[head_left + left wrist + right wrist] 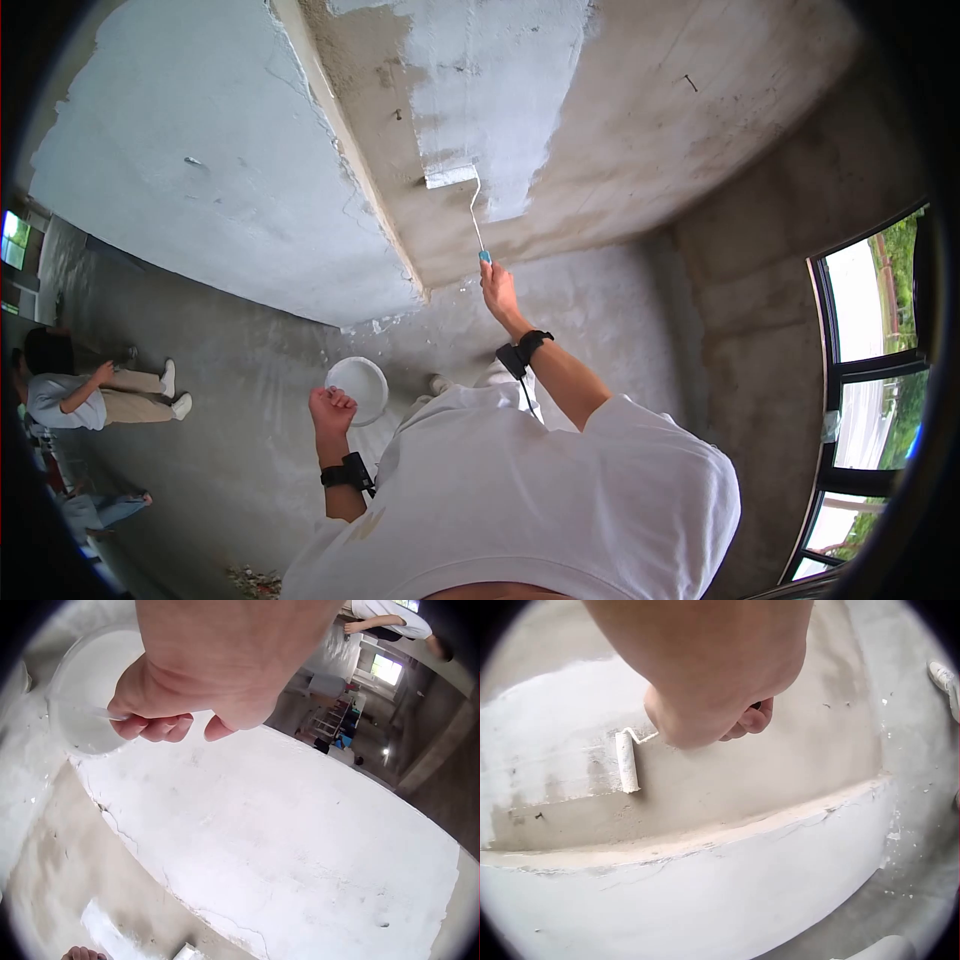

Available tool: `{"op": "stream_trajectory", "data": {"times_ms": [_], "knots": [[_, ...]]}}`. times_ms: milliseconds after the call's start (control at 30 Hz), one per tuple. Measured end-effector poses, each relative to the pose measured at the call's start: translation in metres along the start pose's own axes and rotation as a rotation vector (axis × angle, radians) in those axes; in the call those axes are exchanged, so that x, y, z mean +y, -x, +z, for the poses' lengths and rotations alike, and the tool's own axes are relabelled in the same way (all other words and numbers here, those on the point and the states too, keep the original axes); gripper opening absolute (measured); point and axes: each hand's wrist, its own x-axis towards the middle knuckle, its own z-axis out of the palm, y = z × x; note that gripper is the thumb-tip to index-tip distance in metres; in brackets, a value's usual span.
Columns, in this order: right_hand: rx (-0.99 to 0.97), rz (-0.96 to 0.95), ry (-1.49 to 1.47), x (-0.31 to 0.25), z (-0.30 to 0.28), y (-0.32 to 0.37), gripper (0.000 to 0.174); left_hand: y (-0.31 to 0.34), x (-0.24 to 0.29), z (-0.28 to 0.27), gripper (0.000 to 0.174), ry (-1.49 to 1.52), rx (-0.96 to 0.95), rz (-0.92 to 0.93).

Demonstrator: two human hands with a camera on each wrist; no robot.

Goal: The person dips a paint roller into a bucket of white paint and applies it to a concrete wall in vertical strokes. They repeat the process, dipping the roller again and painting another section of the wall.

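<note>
My right hand [498, 288] grips the blue handle of a paint roller [450, 178]. The white roller sleeve lies against the bare wall at the lower edge of a freshly whitened strip [490, 90]; in the right wrist view the roller [628, 763] shows with its bent wire frame running into the fist. Low at my left side, the fingers of my left hand [333, 408] curl round the handle of a white bucket [372, 386]. From the left wrist, that thin pale handle runs from the bucket's rim [56, 712] into my fingers, and the bucket's inside looks white.
A white-coated wall section [190, 160] juts out on the left, with a rough edge beside the bare wall [660, 140]. White specks dot the concrete floor [250, 400]. One person [75, 390] stands at far left, another person [100, 512] below. Windows [870, 330] line the right.
</note>
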Motion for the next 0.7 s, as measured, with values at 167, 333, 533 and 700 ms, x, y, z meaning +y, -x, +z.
{"op": "stream_trajectory", "data": {"times_ms": [167,333,533,700], "knots": [[0.011,0.001,-0.001,-0.006,-0.004,0.0,0.044,0.0,0.006,-0.01,0.018,-0.005,-0.009,0.015],[0.035,-0.124,-0.1,-0.102,-0.034,-0.024,0.043,-0.002,0.007,-0.011,0.016,-0.026,-0.033,0.027],[0.032,-0.265,-0.279,-0.197,-0.063,-0.059,0.041,-0.004,0.002,0.0,0.017,-0.039,-0.062,0.005],[0.028,-0.242,-0.282,-0.19,-0.059,-0.065,0.042,-0.008,-0.003,0.006,0.017,-0.035,-0.103,-0.036]]}}
